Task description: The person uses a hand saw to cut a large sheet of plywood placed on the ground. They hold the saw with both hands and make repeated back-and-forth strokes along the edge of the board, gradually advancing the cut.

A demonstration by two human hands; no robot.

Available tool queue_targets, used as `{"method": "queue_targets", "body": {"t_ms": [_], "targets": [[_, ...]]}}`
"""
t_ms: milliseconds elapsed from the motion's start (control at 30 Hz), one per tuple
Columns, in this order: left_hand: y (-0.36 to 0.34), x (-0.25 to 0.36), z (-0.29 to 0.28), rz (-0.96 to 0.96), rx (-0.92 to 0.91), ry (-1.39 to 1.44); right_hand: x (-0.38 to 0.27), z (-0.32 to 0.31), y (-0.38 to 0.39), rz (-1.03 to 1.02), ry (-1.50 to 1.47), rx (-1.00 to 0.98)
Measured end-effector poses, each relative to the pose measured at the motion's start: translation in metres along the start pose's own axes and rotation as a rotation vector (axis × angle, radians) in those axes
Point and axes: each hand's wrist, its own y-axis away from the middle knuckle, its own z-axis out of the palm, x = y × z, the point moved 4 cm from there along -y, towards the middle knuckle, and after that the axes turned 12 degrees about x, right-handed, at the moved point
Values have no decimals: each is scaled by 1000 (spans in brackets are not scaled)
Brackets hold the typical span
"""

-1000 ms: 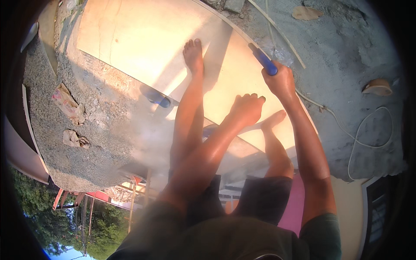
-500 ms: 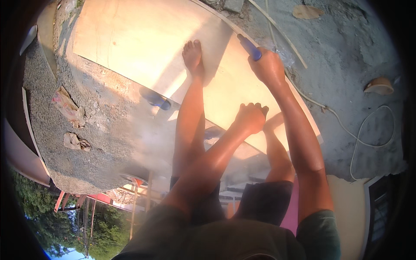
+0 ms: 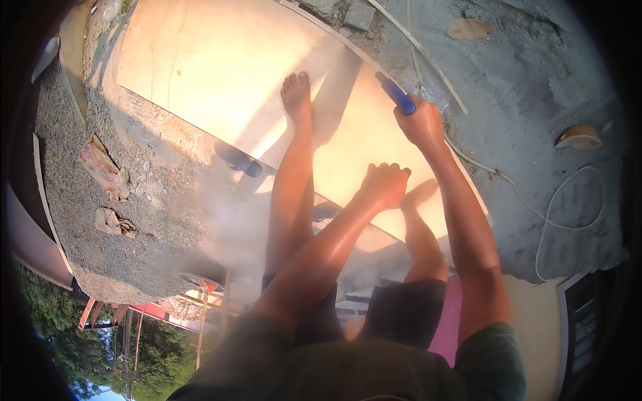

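Note:
My right hand (image 3: 420,121) is closed round the blue handle of a hand saw (image 3: 397,95). Its greyish blade slants down-left over a pale plywood sheet (image 3: 200,73), and a toothed edge shows along its right side. My left hand (image 3: 386,186) is a fist low over the sheet, close to my right foot (image 3: 422,192); its palm side is hidden and nothing sticks out of it. Beyond the blade's left side, my bare left foot (image 3: 296,95) stands flat on the plywood.
A blue item (image 3: 249,167), partly hidden, lies by the sheet's near edge. Crumpled paper (image 3: 103,170) rests on gravel (image 3: 63,147) at left. To the right are a pale cable (image 3: 545,224), a thin strip (image 3: 428,57) and a broken curved piece (image 3: 578,138) on grey ground.
My right hand and the saw have shifted toward me and slightly right. My left fist stays in nearly the same place, still closed.

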Motion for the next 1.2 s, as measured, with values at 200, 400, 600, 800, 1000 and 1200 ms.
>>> {"method": "queue_targets", "body": {"t_ms": [200, 400, 600, 800, 1000, 1200], "targets": [[0, 17, -12, 34, 51, 60, 20, 6, 0, -117, 59, 40], [-6, 12, 10, 40, -17, -59, 5, 51, -47, -102, 55, 43], [2, 9, 10, 27, 5, -28, 44, -28, 40, -174, -19, 19], [-15, 30, 6, 106, 71, -5, 32, 51, -52, -129, 93, 120], [-6, 10, -1, -33, 52, 67, 16, 5, -13, -3, 77, -115], [-18, 30, -9, 41, 241, 171, 43, 7, -6, -136, 24, 71]]}}
